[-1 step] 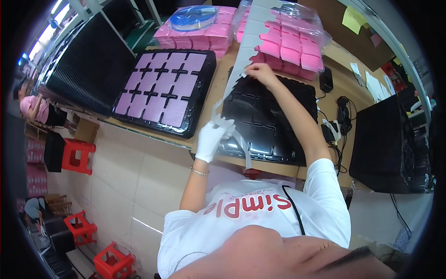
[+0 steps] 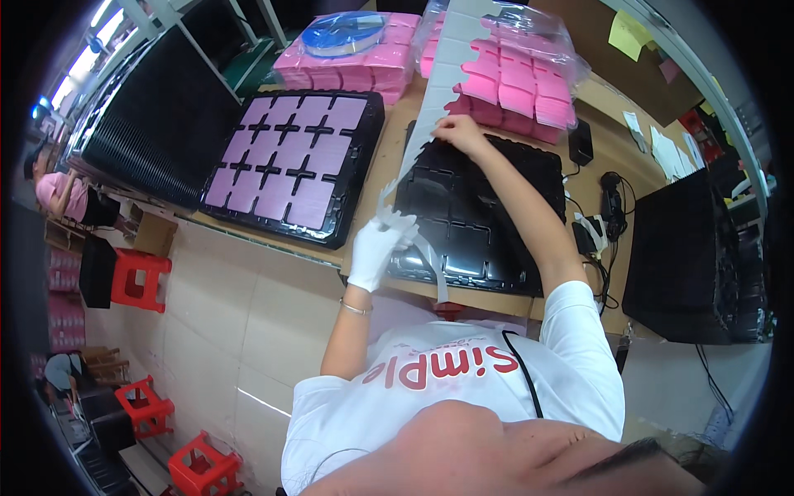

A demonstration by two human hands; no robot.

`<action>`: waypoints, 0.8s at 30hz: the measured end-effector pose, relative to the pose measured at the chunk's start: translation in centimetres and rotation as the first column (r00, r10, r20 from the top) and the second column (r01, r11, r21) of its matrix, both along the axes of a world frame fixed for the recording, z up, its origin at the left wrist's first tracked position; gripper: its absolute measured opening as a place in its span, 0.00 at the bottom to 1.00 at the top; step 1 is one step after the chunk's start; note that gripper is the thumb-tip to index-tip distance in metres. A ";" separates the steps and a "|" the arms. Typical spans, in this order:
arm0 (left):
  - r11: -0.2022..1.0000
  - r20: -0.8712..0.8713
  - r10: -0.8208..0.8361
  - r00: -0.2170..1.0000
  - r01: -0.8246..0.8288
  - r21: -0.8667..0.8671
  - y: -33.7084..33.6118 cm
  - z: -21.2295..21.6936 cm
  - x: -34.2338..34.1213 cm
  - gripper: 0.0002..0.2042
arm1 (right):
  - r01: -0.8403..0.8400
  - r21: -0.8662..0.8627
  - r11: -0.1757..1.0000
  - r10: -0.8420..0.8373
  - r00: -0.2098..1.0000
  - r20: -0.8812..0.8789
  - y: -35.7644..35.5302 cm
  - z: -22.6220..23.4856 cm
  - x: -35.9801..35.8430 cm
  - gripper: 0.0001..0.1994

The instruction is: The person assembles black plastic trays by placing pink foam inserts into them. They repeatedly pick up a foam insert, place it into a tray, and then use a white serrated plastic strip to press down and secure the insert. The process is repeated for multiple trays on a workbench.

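Observation:
My left hand (image 2: 376,250), in a white glove, is closed around a pale, translucent strip (image 2: 430,256) with a jagged edge. Its loose end hangs down past the front edge of a black moulded tray (image 2: 471,240). Beyond the glove, a long whitish-grey sheet (image 2: 447,70) with a ragged right edge runs toward the far side of the table. My bare right hand (image 2: 463,135) is pinched at that edge, above the tray's far left corner. What lies between those fingertips is too small to make out.
To the left lies a black tray holding pink-purple pads (image 2: 281,165), beside tall stacked black trays (image 2: 157,116). Pink foam blocks (image 2: 517,78) stand behind. A blue-rimmed roll (image 2: 343,35) tops another pink stack. Cables (image 2: 612,207) and a black stack (image 2: 682,256) are on the right.
Almost nothing differs. A small white bit that showed at my right fingertips is no longer visible; that hand has shifted very slightly.

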State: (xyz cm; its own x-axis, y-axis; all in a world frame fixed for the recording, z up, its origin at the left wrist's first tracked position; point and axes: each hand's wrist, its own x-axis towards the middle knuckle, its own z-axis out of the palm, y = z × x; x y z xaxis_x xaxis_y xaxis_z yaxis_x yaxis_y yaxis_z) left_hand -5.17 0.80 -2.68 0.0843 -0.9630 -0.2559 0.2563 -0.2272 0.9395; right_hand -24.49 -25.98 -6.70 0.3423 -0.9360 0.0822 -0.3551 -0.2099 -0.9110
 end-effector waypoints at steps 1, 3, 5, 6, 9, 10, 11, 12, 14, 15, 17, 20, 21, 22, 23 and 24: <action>1.000 0.027 0.000 1.000 -0.001 0.028 0.2 -0.2 0.5 0.13 | 0.025 -0.092 0.995 -0.041 0.983 -0.178 0.6 0.7 1.8 0.09; 0.998 0.035 0.001 0.999 -0.004 0.062 0.4 0.2 0.8 0.12 | 0.057 -0.243 0.968 -0.156 0.898 -0.410 2.1 1.9 3.7 0.08; 0.996 0.032 0.015 0.999 -0.017 0.084 0.7 0.4 0.9 0.11 | -0.022 -0.225 0.974 -0.102 0.846 -0.523 3.0 3.1 4.1 0.12; 0.996 0.024 0.021 0.999 -0.023 0.081 0.7 0.5 0.6 0.11 | -0.053 -0.215 0.975 -0.084 0.810 -0.580 3.2 3.5 3.9 0.15; 0.998 0.006 0.013 1.000 -0.014 0.059 0.5 0.4 0.5 0.10 | -0.068 -0.333 0.941 -0.131 0.831 -0.540 1.3 1.1 3.3 0.12; 0.999 0.000 0.006 1.000 -0.006 0.050 0.5 0.3 0.5 0.10 | -0.071 -0.329 0.942 -0.125 0.833 -0.538 0.8 0.6 3.1 0.12; 0.999 -0.009 0.001 1.000 -0.001 0.043 0.4 0.3 0.4 0.10 | -0.072 -0.326 0.943 -0.121 0.835 -0.537 0.4 0.0 2.7 0.11; 0.999 -0.014 0.003 1.000 -0.003 0.037 0.4 0.2 0.5 0.11 | -0.079 -0.323 0.943 -0.112 0.839 -0.532 0.6 0.3 2.9 0.11; 0.999 -0.010 -0.001 1.000 0.002 0.037 0.4 0.1 0.5 0.10 | 0.016 -0.294 0.956 -0.165 0.857 -0.489 1.1 0.7 3.1 0.09; 0.999 0.001 -0.004 1.000 0.004 0.044 0.4 0.1 0.5 0.10 | 0.062 -0.278 0.959 -0.191 0.864 -0.466 1.7 1.4 3.3 0.08; 0.999 0.010 0.003 1.000 -0.003 0.053 0.3 0.2 0.4 0.11 | -0.063 -0.144 0.988 -0.001 0.914 -0.406 2.5 2.3 2.8 0.06; 0.997 0.005 0.053 0.999 -0.053 0.049 0.3 0.2 0.7 0.14 | -0.206 0.090 0.974 0.211 0.977 -0.045 5.5 3.3 2.1 0.14; 0.997 -0.003 0.071 0.997 -0.071 0.036 0.2 -0.1 1.0 0.16 | -0.195 0.196 0.961 0.150 0.963 0.226 6.7 2.4 1.5 0.11; 0.995 -0.014 0.094 0.995 -0.094 0.031 0.3 0.1 0.9 0.18 | -0.213 0.302 0.929 0.050 0.881 0.470 8.5 2.1 1.3 0.08; 0.989 -0.021 0.144 0.989 -0.143 0.045 0.3 0.8 0.8 0.19 | -0.296 0.389 0.872 0.020 0.816 0.577 10.1 2.1 0.6 0.08; 0.985 -0.024 0.166 0.986 -0.164 0.046 0.5 1.2 1.0 0.18 | -0.390 0.462 0.796 -0.030 0.738 0.674 12.4 3.0 0.2 0.08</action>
State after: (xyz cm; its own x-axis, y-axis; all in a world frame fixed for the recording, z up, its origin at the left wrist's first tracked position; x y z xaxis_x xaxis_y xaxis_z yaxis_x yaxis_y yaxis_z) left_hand -4.21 1.35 -1.44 0.2333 -0.9245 -0.3015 0.3195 -0.2199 0.9217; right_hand -24.26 -13.57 -3.69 0.5726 -0.8052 -0.1546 0.3218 0.3941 -0.8609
